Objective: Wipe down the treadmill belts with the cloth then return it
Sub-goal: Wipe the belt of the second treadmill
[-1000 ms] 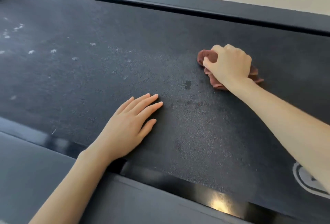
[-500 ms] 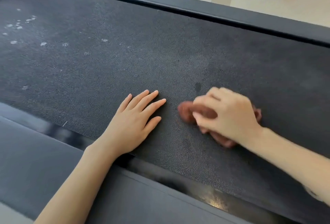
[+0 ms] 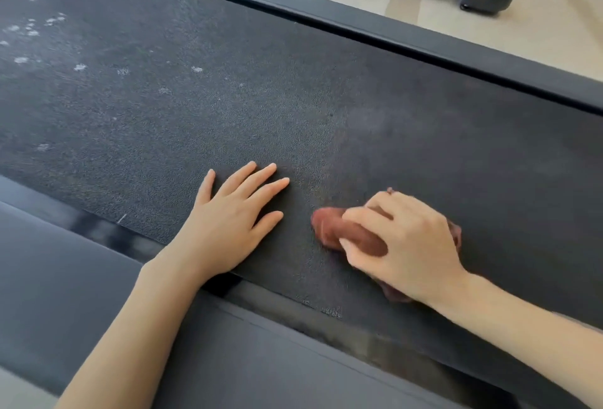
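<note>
While R hand (image 3: 404, 245) holds cloth (image 3: 346, 235), mostly hidden

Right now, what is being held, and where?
The right hand grips the cloth across its bunched top; the left hand lies flat on the belt, empty.

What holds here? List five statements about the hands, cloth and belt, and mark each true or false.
1. The left hand lies flat on the belt. True.
2. The right hand grips the cloth. True.
3. The cloth is blue. False: it is reddish-brown.
4. The white specks lie under the right hand. False: they dot the belt well away from it, beyond the left hand.
5. The two hands do not touch. True.
</note>
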Demonstrator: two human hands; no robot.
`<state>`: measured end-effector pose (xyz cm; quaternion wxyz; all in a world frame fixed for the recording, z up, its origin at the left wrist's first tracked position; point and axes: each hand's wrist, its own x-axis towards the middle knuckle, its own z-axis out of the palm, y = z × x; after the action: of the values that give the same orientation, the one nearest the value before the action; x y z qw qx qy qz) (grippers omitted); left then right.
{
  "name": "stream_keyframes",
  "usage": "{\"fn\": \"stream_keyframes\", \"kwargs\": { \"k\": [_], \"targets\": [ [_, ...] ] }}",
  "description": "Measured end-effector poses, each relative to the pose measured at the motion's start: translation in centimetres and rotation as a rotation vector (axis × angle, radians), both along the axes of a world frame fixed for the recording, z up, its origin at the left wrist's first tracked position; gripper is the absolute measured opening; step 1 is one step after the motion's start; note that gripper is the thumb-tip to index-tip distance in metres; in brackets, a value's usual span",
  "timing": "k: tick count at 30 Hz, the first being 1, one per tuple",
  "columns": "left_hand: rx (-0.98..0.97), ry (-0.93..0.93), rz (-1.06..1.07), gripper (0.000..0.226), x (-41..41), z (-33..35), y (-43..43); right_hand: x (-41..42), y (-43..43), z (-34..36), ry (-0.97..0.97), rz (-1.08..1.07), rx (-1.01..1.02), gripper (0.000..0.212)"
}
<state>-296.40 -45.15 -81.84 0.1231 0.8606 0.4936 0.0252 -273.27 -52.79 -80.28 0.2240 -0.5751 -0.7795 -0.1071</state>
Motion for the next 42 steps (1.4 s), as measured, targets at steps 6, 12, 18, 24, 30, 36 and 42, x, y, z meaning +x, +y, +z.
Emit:
{"fn": "stream_keyframes", "kwargs": {
  "k": [6,12,18,24,30,36,42],
  "targets": [
    [0.005,-0.017,-0.015,0.052,0.1,0.0,-0.2,3.6,-5.8,1.0,-0.07,0.189,-0.086,0.016],
    [-0.03,-0.062,-0.104,0.047,-2.1,0.5,1.4,-0.8,-1.2,1.3,-0.061,0.122,-0.093,0.017],
    [0.02,-0.129,-0.011,0.046,-7.2,0.1,1.1,-3.0,0.7,1.7,-0.031,0.149,-0.169,0.022],
    [0.085,-0.151,0.018,0.044,-7.1,0.2,-0.1,2.6,-6.7,1.5,-0.073,0.236,-0.162,0.03],
    [0.106,-0.165,0.101,0.049,-7.1,-0.1,0.1,-4.5,2.0,0.1,-0.004,0.407,-0.016,0.022],
    [0.126,-0.138,0.346,0.055,-7.2,-0.2,0.1,-9.4,11.0,0.0,0.061,0.458,-0.053,0.024],
    [0.107,-0.084,0.204,0.054,-7.2,0.4,-0.2,-4.6,19.2,0.6,0.05,0.072,-0.103,0.028]
  ]
}}
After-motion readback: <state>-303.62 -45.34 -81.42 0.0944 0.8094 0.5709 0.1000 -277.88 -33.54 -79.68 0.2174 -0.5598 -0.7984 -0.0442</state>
